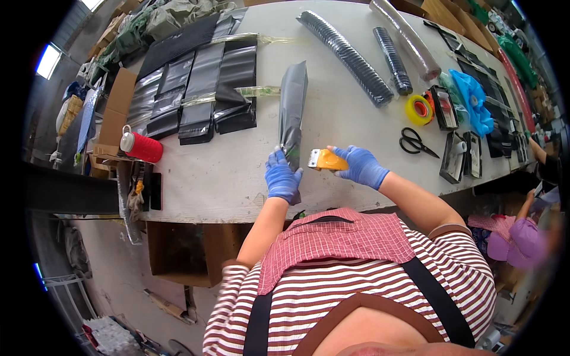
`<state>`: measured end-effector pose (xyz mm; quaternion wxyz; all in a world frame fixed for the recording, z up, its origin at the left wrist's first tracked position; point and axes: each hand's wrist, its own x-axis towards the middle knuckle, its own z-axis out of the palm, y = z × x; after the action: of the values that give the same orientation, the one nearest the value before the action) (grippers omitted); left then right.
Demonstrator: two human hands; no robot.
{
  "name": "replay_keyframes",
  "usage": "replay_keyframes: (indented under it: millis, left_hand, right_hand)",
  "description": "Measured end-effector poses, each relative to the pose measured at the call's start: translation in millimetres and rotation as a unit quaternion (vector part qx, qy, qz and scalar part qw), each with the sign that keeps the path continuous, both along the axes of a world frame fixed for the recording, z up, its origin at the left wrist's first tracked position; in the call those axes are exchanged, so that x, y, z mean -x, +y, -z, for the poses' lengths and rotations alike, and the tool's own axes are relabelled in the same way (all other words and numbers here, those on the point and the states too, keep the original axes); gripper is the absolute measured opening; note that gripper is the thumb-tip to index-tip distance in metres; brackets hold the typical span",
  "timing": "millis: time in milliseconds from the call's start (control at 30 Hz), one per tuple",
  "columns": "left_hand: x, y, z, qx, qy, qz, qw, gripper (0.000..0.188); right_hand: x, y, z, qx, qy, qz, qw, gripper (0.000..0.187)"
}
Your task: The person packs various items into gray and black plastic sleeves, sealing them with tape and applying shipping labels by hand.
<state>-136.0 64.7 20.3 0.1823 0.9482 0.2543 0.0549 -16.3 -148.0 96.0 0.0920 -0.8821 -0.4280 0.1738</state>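
Observation:
A long, narrow grey plastic bag (293, 98) lies on the white table, its near end bunched together. My left hand (282, 177), in a blue glove, grips that near end, with the thumb on the right side and the fingers over the top. A bit of green shows at the bunched part. To the right of the bag, my right hand (361, 166), also gloved in blue, is closed on a yellow-orange hand tool (330, 160) with a pale metal-looking end facing the bag. The tool is apart from the bag; its exact kind I cannot make out.
Black scissors (418, 142) and a roll of yellow tape (419, 110) lie at the right. Coiled hoses in film (344, 56) stretch across the back. Flat black packages (202, 89) are at the left, near a red jug (141, 146). Another person (516, 240) is at far right.

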Motion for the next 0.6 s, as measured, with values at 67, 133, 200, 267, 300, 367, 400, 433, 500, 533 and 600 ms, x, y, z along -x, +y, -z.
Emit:
replay_keyframes:
  millis: [67, 133, 200, 267, 300, 367, 400, 433, 500, 533, 600]
  left_hand:
    - [4, 16, 17, 0.114, -0.022, -0.006, 0.993, 0.096]
    - [2, 25, 25, 0.145, -0.019, 0.008, 0.989, 0.096]
    - [2, 25, 25, 0.154, -0.034, 0.012, 0.987, 0.093]
    - [3, 31, 32, 0.170, -0.045, 0.010, 0.984, 0.090]
    - [1, 34, 34, 0.187, -0.045, 0.020, 0.981, 0.088]
    - [0, 47, 32, 0.216, -0.047, 0.035, 0.975, 0.084]
    - [1, 55, 31, 0.243, -0.028, 0.044, 0.969, 0.082]
    - [4, 65, 27, 0.272, -0.009, 0.048, 0.961, 0.080]
    - [6, 93, 33, 0.312, 0.030, 0.090, 0.945, 0.079]
    - [3, 97, 35, 0.285, 0.022, 0.035, 0.958, 0.080]
    - [-13, 100, 35, 0.228, 0.013, -0.059, 0.972, 0.081]
  right_hand:
    - [0, 5, -13, 0.042, -0.014, -0.031, 0.999, 0.070]
    - [-3, 24, -26, 0.055, -0.031, -0.046, 0.997, 0.064]
    - [-6, 65, -34, 0.133, -0.005, -0.076, 0.988, 0.052]
    - [-13, 110, -37, 0.215, 0.019, -0.116, 0.969, 0.043]
    - [-20, 131, -37, 0.257, 0.030, -0.137, 0.956, 0.039]
    - [-34, 143, -37, 0.297, 0.064, -0.153, 0.941, 0.037]
    - [-41, 138, -37, 0.297, 0.088, -0.146, 0.939, 0.038]
    - [-50, 132, -34, 0.300, 0.112, -0.145, 0.936, 0.040]
    - [-84, 97, -18, 0.236, 0.212, -0.063, 0.946, 0.046]
    - [-95, 70, -8, 0.133, 0.295, -0.002, 0.946, 0.041]
    - [-108, 11, 21, -0.014, 0.414, 0.137, 0.900, 0.042]
